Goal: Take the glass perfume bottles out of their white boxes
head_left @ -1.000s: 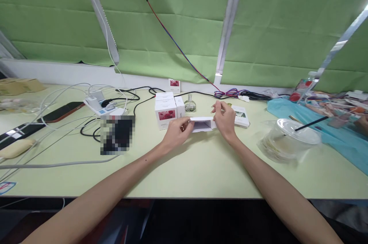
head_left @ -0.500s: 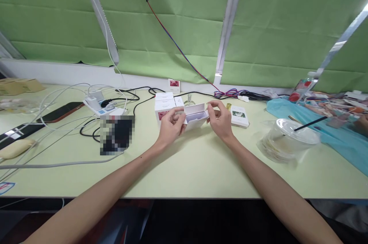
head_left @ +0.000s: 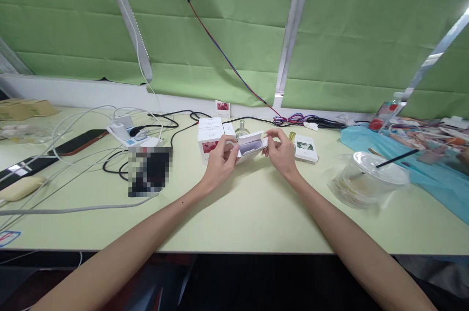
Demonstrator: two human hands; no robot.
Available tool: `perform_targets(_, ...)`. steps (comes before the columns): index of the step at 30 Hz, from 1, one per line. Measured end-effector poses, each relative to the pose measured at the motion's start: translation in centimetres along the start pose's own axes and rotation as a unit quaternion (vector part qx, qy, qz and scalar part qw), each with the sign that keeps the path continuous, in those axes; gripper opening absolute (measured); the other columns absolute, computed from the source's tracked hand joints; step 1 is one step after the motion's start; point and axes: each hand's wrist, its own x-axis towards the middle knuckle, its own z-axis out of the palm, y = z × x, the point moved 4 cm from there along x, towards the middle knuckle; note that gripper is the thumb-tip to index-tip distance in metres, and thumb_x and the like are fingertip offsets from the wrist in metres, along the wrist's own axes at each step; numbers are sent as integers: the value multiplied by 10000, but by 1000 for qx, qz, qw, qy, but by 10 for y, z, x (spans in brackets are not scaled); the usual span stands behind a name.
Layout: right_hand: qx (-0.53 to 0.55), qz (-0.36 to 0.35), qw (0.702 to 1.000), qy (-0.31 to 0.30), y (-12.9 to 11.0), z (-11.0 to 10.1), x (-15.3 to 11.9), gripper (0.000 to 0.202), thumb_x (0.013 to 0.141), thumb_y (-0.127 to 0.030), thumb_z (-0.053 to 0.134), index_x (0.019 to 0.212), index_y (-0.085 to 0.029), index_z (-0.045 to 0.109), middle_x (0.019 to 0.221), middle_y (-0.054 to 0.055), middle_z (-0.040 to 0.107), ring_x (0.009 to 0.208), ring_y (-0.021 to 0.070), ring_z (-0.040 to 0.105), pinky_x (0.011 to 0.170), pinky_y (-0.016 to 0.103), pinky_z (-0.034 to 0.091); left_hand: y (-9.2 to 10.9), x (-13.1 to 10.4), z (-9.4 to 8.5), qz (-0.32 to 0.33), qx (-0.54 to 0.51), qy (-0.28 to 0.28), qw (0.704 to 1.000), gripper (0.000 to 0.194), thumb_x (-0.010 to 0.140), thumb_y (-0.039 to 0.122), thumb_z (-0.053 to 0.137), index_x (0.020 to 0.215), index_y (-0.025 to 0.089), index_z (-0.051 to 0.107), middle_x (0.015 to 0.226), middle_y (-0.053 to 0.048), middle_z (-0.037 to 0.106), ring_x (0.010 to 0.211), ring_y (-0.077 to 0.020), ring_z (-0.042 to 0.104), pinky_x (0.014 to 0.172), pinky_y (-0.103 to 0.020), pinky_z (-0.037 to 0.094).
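A small white carton (head_left: 252, 147) is held between both hands, its top flap raised and its pale lilac inside showing. My left hand (head_left: 220, 158) is closed on its left end. At the right end, the fingers of my right hand (head_left: 280, 152) pinch the edge near a side flap. Just behind the carton stands a clear glass bottle (head_left: 242, 128), partly hidden by it. Several white boxes (head_left: 210, 134) with a pink flower picture are grouped beyond my left hand. A gold-capped bottle (head_left: 292, 137) and a flat white box (head_left: 306, 148) with a green picture sit beyond my right hand.
To the right are a lidded plastic cup (head_left: 370, 179) with a black straw and a blue plastic sheet (head_left: 425, 174). A power strip (head_left: 134, 139), tangled cables and a phone (head_left: 78, 142) lie at left. A small picture card (head_left: 223, 109) leans against the back ledge.
The carton has tipped slightly, and its raised flap now leans lower toward the opening. Both hands have shifted a little while keeping hold of its ends.
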Motion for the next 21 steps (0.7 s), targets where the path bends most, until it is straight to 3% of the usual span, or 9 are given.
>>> perform_targets(6,27,4,1000,6,2,0,1,111,907,-314,517,932,-212,552,939,35,644,480,100,609,440,242,456,2,-1,-1,5,-8,-5,1000,140,973,379,508,1005,243,500,571,73,480,477,-94,447,471,-207,355)
perform_targets(14,86,-3,995,46,-5,-2,0,124,869,-318,571,890,-196,574,868,9,621,469,78,583,417,223,434,5,3,-3,-11,-114,10,993,164,941,397,587,983,252,525,532,85,463,398,-101,475,374,-203,349)
perform_targets(21,137,36,990,29,6,0,6,104,795,-279,617,818,-182,587,827,8,650,454,82,578,418,234,450,-4,7,-4,-68,-175,39,982,197,863,356,666,960,232,547,545,71,532,367,-101,481,325,-201,353)
